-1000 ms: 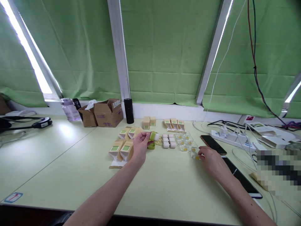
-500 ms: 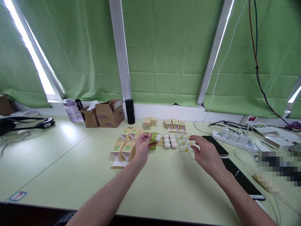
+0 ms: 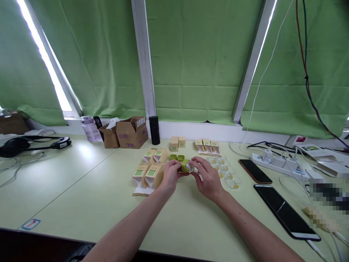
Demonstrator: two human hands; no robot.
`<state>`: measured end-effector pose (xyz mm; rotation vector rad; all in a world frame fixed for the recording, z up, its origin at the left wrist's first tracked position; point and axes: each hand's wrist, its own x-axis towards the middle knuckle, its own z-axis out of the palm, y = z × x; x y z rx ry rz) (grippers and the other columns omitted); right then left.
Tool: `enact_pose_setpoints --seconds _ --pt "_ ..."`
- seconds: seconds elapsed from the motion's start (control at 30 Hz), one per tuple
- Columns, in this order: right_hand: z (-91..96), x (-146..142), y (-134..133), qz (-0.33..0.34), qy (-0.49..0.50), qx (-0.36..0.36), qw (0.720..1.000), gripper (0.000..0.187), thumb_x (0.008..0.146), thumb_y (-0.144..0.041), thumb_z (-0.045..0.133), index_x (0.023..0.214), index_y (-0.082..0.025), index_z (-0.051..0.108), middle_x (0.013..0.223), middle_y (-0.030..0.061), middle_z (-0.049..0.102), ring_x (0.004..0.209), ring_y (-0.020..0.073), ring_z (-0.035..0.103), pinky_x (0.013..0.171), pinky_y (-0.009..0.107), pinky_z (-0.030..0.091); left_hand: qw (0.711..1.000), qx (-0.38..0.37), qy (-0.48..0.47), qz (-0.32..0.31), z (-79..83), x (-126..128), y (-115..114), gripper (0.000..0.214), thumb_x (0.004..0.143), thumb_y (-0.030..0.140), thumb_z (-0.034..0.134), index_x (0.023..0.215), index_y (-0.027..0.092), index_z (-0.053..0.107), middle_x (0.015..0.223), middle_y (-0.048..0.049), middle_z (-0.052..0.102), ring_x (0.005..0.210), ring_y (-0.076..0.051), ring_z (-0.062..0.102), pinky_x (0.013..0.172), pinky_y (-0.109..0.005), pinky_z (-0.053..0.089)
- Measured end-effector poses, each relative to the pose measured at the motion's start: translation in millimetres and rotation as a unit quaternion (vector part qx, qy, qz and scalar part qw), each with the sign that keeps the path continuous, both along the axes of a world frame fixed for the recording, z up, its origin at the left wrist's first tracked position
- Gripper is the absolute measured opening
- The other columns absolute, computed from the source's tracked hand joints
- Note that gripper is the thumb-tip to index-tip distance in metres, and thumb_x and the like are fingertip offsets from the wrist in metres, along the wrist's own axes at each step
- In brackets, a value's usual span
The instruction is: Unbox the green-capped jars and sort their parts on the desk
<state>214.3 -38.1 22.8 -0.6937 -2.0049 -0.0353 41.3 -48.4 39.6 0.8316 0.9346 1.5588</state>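
My left hand (image 3: 170,175) and my right hand (image 3: 207,178) meet over the pale green table (image 3: 81,189), both pinching a small green and white case (image 3: 187,166) between their fingertips. Just behind it lie two green pieces (image 3: 176,157). To the left are several small tan cartons with green labels (image 3: 148,174). Clear plastic pieces with yellow dots (image 3: 227,174) lie to the right of my right hand. The small pink and white items seen before are hidden behind my hands.
Two tan boxes (image 3: 177,142) and three open cartons (image 3: 208,146) sit further back. Brown cardboard boxes (image 3: 131,132), a black cylinder (image 3: 155,130) and a bottle (image 3: 91,128) line the window sill. Two phones (image 3: 283,211), a power strip (image 3: 275,162) and cables lie right; a headset (image 3: 32,142) lies left.
My right hand left the clear plastic pieces and moved left to join my left hand on the green and white case. The view shifted slightly.
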Motion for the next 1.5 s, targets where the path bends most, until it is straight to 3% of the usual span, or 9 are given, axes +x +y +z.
enact_pose_setpoints --seconds 0.17,0.3,0.37,0.47,0.63,0.9,1.0,1.23,1.5 --pt "-2.5 0 -2 0.034 0.029 -0.038 0.998 0.038 0.1 -0.02 0.051 0.133 -0.03 0.065 0.129 0.0121 0.067 0.124 0.0307 0.062 0.097 0.05 0.06 1.0 0.005 0.03 -0.006 -0.2 5 -4 0.032 0.067 0.031 0.083 0.065 0.017 0.054 0.063 0.0013 0.058 0.059 -0.014 0.06 0.062 -0.035 0.062" --pt "1.1 -1 -4 0.085 0.148 -0.146 0.974 0.031 0.098 -0.031 0.061 0.127 -0.031 0.069 0.128 0.0111 0.064 0.115 0.0284 0.065 0.081 0.042 0.065 0.998 0.024 0.044 -0.034 1.7 5 -6 0.041 0.073 0.051 0.082 0.077 0.017 0.06 0.069 -0.0027 0.065 0.057 -0.017 0.064 0.056 -0.034 0.061" --pt "2.7 -1 -5 0.118 0.237 -0.23 0.936 0.029 0.094 -0.038 0.069 0.122 -0.029 0.071 0.122 0.0097 0.066 0.103 0.026 0.067 0.074 0.039 0.065 0.998 0.033 0.046 -0.037 2.7 5 -7 0.047 0.077 0.06 0.077 0.079 0.016 0.062 0.071 -0.0055 0.068 0.056 -0.018 0.066 0.054 -0.034 0.059" --pt "2.1 -1 -2 0.179 0.351 -0.355 0.848 0.036 0.085 -0.046 0.08 0.114 -0.025 0.073 0.1 0.0051 0.072 0.078 0.0198 0.068 0.069 0.037 0.063 0.997 0.038 0.055 -0.026 3.0 4 -6 0.049 0.08 0.064 0.073 0.075 0.015 0.063 0.07 -0.0078 0.07 0.057 -0.019 0.067 0.053 -0.032 0.058" --pt "-3.9 0 3 0.279 0.439 -0.467 0.715 0.037 0.078 -0.043 0.088 0.106 -0.022 0.077 0.103 0.0057 0.076 0.083 0.0187 0.069 0.067 0.031 0.059 0.997 0.056 0.059 -0.014 1.4 3 -4 0.047 0.08 0.061 0.074 0.075 0.016 0.064 0.071 -0.0083 0.071 0.06 -0.018 0.067 0.055 -0.03 0.057" --pt "-5.2 -1 1 0.34 0.463 -0.533 0.622 0.025 0.078 -0.034 0.087 0.098 -0.02 0.079 0.099 0.0053 0.08 0.087 0.0201 0.074 0.076 0.033 0.061 0.993 0.092 0.077 -0.015 2.8 6 -8 0.04 0.08 0.054 0.077 0.078 0.016 0.066 0.078 -0.008 0.071 0.068 -0.018 0.067 0.061 -0.029 0.058" --pt "-5.4 0 1 0.345 0.464 -0.538 0.614 0.025 0.078 -0.034 0.087 0.097 -0.019 0.078 0.097 0.0055 0.08 0.087 0.0204 0.074 0.077 0.034 0.061 0.992 0.093 0.084 -0.015 2.7 7 -8 0.04 0.08 0.053 0.078 0.078 0.015 0.066 0.078 -0.0078 0.07 0.068 -0.017 0.067 0.06 -0.027 0.057" --pt "-8.1 -1 3 0.309 0.474 -0.521 0.639 0.031 0.077 -0.037 0.089 0.099 -0.019 0.077 0.098 0.0055 0.079 0.081 0.0176 0.073 0.07 0.028 0.06 0.987 0.11 0.117 0.011 1.7 8 -7 0.036 0.082 0.05 0.076 0.086 0.015 0.067 0.081 -0.0058 0.069 0.074 -0.017 0.066 0.06 -0.026 0.056" --pt "-8.8 -2 2 0.188 0.42 -0.478 0.748 0.051 0.07 -0.051 0.091 0.105 -0.019 0.073 0.106 0.0076 0.075 0.087 0.0238 0.075 0.075 0.04 0.066 0.958 0.156 0.236 0.039 -3.4 6 -5 0.027 0.089 0.041 0.068 0.099 0.015 0.067 0.097 -0.0096 0.071 0.085 -0.018 0.066 0.061 -0.024 0.053"
